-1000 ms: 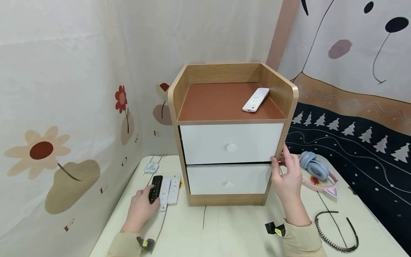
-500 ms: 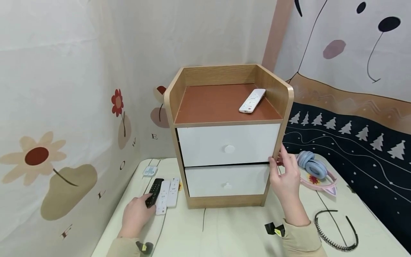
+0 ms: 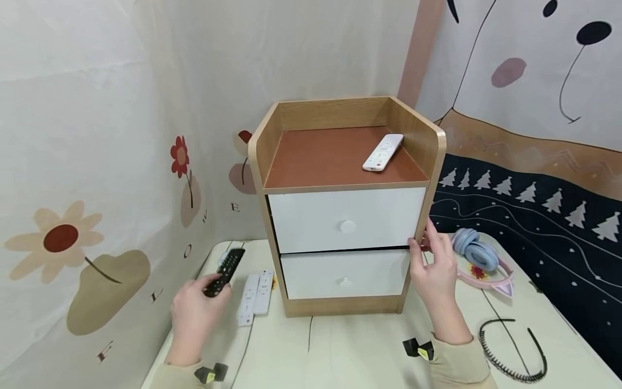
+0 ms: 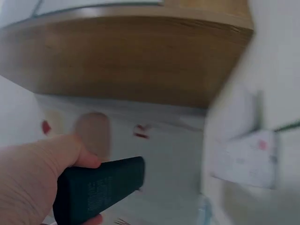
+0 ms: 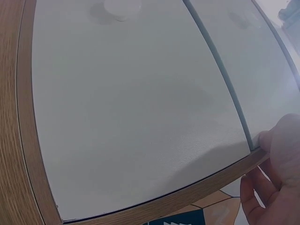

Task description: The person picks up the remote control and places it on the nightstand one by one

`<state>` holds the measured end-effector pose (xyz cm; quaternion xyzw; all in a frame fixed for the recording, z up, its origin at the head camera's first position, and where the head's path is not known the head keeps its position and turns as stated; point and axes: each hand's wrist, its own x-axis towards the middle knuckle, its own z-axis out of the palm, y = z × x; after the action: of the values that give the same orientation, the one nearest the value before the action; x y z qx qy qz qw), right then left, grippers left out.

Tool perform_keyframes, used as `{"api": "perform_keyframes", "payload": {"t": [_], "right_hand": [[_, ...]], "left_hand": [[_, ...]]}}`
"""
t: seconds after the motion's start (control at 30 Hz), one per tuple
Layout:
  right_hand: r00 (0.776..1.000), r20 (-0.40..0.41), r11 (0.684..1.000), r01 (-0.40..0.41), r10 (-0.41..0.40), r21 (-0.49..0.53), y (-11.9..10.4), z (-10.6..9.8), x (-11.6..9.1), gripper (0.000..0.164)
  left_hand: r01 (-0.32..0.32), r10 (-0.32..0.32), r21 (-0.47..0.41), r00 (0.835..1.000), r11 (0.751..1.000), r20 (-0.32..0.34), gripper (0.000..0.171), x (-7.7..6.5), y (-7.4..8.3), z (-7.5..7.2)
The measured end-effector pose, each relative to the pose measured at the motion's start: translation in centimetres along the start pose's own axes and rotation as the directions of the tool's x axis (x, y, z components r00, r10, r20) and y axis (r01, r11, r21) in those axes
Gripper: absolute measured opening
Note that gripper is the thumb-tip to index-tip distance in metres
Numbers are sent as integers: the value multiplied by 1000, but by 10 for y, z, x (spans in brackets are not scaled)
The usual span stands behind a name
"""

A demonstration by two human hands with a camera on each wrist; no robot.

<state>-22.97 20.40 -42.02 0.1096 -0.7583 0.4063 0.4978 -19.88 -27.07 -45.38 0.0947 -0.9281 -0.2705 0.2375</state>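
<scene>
My left hand point(image 3: 196, 313) grips a black remote control point(image 3: 225, 273) by its near end, held up over the left of the table. In the left wrist view the remote's dark back point(image 4: 105, 187) faces the camera, thumb along one side. Beside it on the table lie two white remotes point(image 3: 248, 300) point(image 3: 263, 292), side by side. My right hand point(image 3: 434, 270) holds the right side edge of a wooden cabinet point(image 3: 342, 307) with two white drawers, both pushed in. In the right wrist view the thumb presses the front edge and the fingers reach round the side. Another white remote point(image 3: 383, 152) lies on the brown top.
Right of the cabinet are blue headphones point(image 3: 473, 249) and a pink cat-ear headband point(image 3: 505, 278). A black coiled headband point(image 3: 515, 370) lies nearer the front. A small pale blue item point(image 3: 223, 258) sits behind the black remote. Printed curtains point(image 3: 97, 135) stand close behind and on both sides.
The left hand has lifted the black remote off the table, away from the white ones, and shifted it slightly left. The right hand stays at the cabinet's edge.
</scene>
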Motion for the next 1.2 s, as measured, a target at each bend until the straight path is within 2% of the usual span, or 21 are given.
{"api": "perform_keyframes", "payload": {"t": [0.07,0.1,0.13,0.2,0.27,0.4,0.53,0.63,0.7,0.77,0.93,1.13,1.2], "right_hand": [[1000,0,1000,1,-1,4,0,0,1,66],[1000,1,1000,1,-1,6,-1,0,1,66],[1000,1,1000,2,-2,7,-1,0,1,67],[1000,2,1000,3,-3,9,-1,0,1,66],[1000,0,1000,4,-4,7,-1,0,1,66],[1000,9,1000,-1,1,-3,-2,1,1,65],[1000,24,1000,-16,16,-12,-3,1,1,65],[999,22,1000,-26,26,-14,-3,0,0,65],[1000,18,1000,-26,26,-14,-3,-1,1,64],[1000,15,1000,-22,22,-11,-2,-1,1,64],[1000,16,1000,-21,21,-12,-2,-1,1,64],[1000,14,1000,-21,21,-12,-2,-1,1,64],[1000,10,1000,-15,15,-10,-2,-1,1,64]], "left_hand": [[-60,53,-60,992,996,-112,42,2,15,-12],[-107,90,-86,980,991,-178,41,4,23,-18],[-158,130,-101,961,982,-243,39,6,30,-24],[-259,195,-130,908,957,-370,36,9,46,-36],[-337,232,-158,855,928,-463,36,11,64,-49],[-445,246,-231,778,865,-578,36,11,99,-79],[-556,264,-258,688,790,-676,34,12,132,-105],[-609,261,-283,650,741,-714,33,15,158,-118],[-631,269,-303,647,714,-713,33,19,172,-123],[-649,290,-321,654,690,-698,33,24,184,-126],[-697,375,-333,655,636,-656,32,35,209,-121],[-726,483,-291,650,623,-587,33,43,237,-104],[-738,530,-250,639,627,-558,33,44,244,-97]]}}
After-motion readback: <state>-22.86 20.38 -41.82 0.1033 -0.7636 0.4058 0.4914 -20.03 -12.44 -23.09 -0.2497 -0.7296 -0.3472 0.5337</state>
